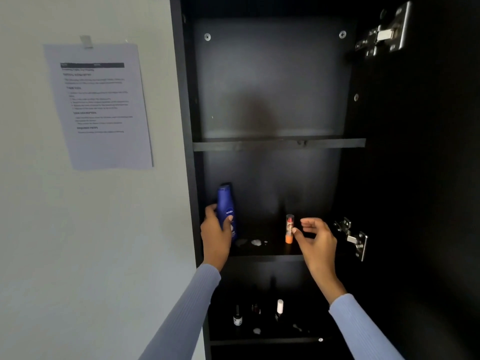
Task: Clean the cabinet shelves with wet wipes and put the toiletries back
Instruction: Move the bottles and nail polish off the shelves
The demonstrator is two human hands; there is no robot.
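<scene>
Holding blue lotion bottle (226,211) upright, cap up, w/ my left hand (215,231); right hand (315,236) fingers apart, beside upright lip balm (289,228).

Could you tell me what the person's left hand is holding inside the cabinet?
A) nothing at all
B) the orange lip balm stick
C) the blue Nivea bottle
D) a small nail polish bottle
C: the left hand grips the upright blue Nivea bottle on the middle shelf, while the lip balm stick stands free beside the right hand.
</scene>
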